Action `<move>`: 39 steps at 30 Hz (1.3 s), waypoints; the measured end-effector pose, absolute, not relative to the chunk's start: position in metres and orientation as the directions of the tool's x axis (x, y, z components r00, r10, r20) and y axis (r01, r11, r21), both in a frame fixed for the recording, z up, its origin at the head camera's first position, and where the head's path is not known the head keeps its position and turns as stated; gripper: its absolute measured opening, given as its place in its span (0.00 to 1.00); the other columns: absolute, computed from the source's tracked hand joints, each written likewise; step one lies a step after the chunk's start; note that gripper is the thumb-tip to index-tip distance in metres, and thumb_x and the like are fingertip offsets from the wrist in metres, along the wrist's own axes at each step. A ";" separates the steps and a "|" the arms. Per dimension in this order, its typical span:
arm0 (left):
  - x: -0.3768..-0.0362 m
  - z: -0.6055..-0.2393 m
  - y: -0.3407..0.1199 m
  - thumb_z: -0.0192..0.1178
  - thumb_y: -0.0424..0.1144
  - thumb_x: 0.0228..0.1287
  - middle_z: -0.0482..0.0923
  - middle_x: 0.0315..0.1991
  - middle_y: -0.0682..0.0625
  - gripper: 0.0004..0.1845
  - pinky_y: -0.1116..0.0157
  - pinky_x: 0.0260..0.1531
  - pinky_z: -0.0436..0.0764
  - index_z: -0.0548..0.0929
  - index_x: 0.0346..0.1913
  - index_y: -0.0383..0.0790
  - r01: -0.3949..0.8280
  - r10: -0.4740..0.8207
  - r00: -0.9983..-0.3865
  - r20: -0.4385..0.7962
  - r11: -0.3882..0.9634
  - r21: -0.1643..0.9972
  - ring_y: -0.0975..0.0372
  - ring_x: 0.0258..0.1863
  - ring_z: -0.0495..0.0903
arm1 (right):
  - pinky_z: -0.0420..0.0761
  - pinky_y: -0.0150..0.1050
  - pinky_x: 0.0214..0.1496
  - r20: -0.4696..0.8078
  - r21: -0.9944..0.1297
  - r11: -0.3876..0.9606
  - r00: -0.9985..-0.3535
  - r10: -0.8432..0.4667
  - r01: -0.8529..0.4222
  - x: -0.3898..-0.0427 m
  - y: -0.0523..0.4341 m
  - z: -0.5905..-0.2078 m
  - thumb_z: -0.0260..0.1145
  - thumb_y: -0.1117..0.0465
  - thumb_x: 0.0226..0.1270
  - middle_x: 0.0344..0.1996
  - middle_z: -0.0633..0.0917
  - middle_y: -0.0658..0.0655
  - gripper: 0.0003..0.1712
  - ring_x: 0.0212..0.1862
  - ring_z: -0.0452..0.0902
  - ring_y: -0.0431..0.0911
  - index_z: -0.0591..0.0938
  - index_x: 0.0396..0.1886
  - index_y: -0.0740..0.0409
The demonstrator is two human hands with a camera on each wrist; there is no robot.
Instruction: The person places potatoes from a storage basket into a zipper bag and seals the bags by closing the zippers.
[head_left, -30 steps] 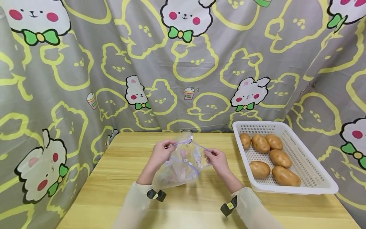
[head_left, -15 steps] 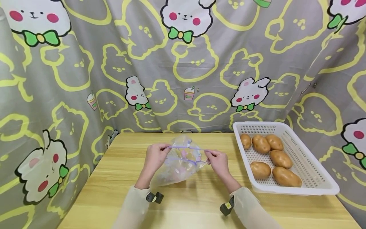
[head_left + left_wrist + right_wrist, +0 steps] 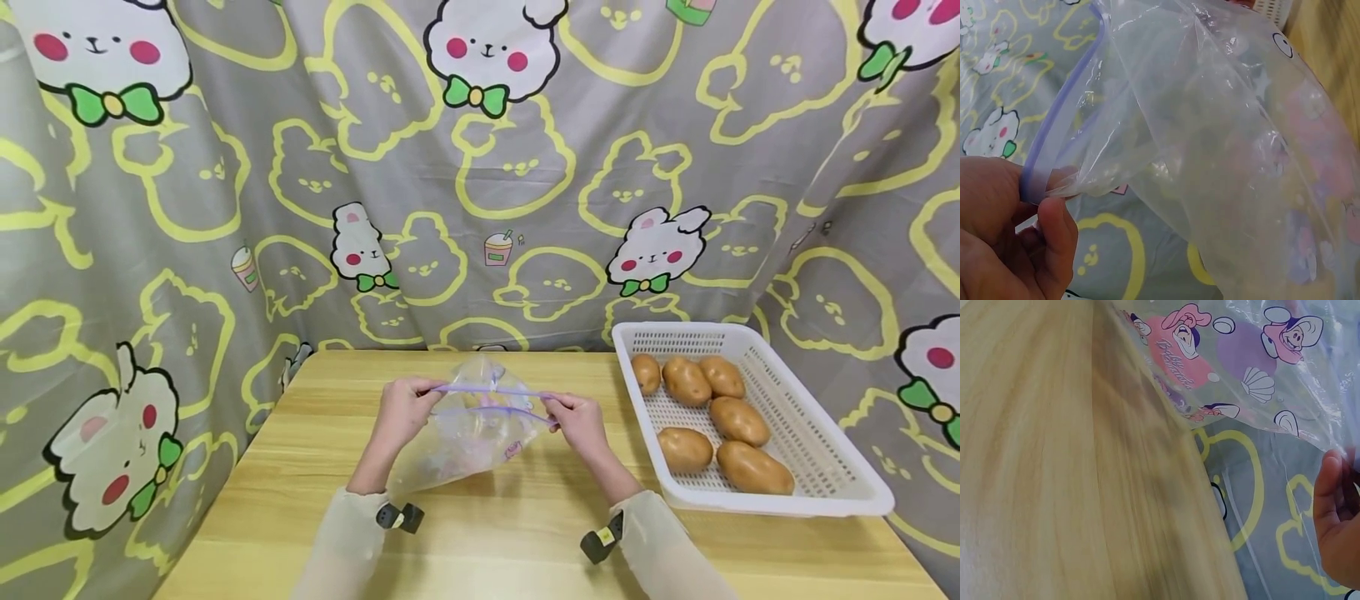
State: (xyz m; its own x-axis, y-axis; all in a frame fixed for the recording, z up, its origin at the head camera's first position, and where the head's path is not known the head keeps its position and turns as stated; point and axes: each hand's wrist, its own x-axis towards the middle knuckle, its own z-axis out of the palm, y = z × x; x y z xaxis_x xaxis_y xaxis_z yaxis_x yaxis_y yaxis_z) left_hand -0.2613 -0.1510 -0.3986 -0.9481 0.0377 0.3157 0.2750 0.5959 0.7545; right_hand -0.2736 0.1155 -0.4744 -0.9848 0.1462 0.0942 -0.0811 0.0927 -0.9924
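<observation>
A clear zip bag [image 3: 468, 446] with purple zip strips and pink and purple cartoon prints hangs between the two hands, over the middle of the table. My left hand [image 3: 405, 410] pinches one end of its mouth; in the left wrist view the thumb and fingers hold the purple strip [image 3: 1063, 106]. My right hand [image 3: 579, 423] pinches the opposite end, its fingertips partly cut off in the right wrist view. Between the hands the two strips stand apart, so the bag's mouth gapes. Nothing shows inside the bag.
A white perforated plastic basket [image 3: 832, 446] stands at the right of the wooden table [image 3: 300, 500]. Several potatoes [image 3: 738, 421] lie in it. A grey curtain [image 3: 420, 183] with cartoon prints hangs behind the table and at both sides.
Both hands keep hold of the bag. The left hand has moved a little left and the zip strip has drawn from a peak to nearly straight. The basket and potatoes stay put.
</observation>
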 end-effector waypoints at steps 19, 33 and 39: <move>-0.261 -0.405 -0.152 0.64 0.34 0.60 0.78 0.18 0.54 0.07 0.70 0.12 0.69 0.88 0.40 0.41 0.328 0.153 -0.942 0.299 0.610 0.721 0.65 0.12 0.70 | 0.76 0.32 0.18 0.077 -0.993 0.095 -0.992 0.100 -0.067 -0.276 0.124 -0.478 0.64 0.65 0.64 0.21 0.80 0.58 0.11 0.16 0.73 0.40 0.84 0.41 0.70; -0.260 -0.414 -0.135 0.55 0.38 0.69 0.70 0.14 0.50 0.11 0.66 0.10 0.73 0.85 0.38 0.38 0.327 0.179 -0.944 0.278 0.380 0.865 0.62 0.08 0.70 | 0.79 0.34 0.24 0.041 -0.985 0.164 -0.992 -0.121 -0.060 -0.265 0.128 -0.464 0.64 0.65 0.65 0.23 0.79 0.55 0.11 0.21 0.75 0.43 0.81 0.37 0.72; -0.262 -0.413 -0.129 0.54 0.39 0.69 0.69 0.10 0.50 0.19 0.67 0.08 0.69 0.77 0.19 0.37 0.325 0.111 -0.945 0.307 0.397 0.858 0.61 0.06 0.69 | 0.81 0.39 0.29 0.052 -0.973 0.210 -0.980 -0.191 -0.093 -0.252 0.139 -0.453 0.62 0.63 0.67 0.28 0.79 0.56 0.17 0.27 0.77 0.48 0.78 0.49 0.71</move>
State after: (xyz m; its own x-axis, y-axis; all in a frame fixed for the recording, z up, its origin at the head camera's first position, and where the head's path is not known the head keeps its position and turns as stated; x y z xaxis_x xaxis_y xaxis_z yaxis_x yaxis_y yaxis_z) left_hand -0.2619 -0.1288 -0.4127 -0.9453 0.1112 0.3066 0.3251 0.3968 0.8584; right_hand -0.2521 0.1391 -0.4529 -0.9802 -0.1912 0.0521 -0.0927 0.2102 -0.9733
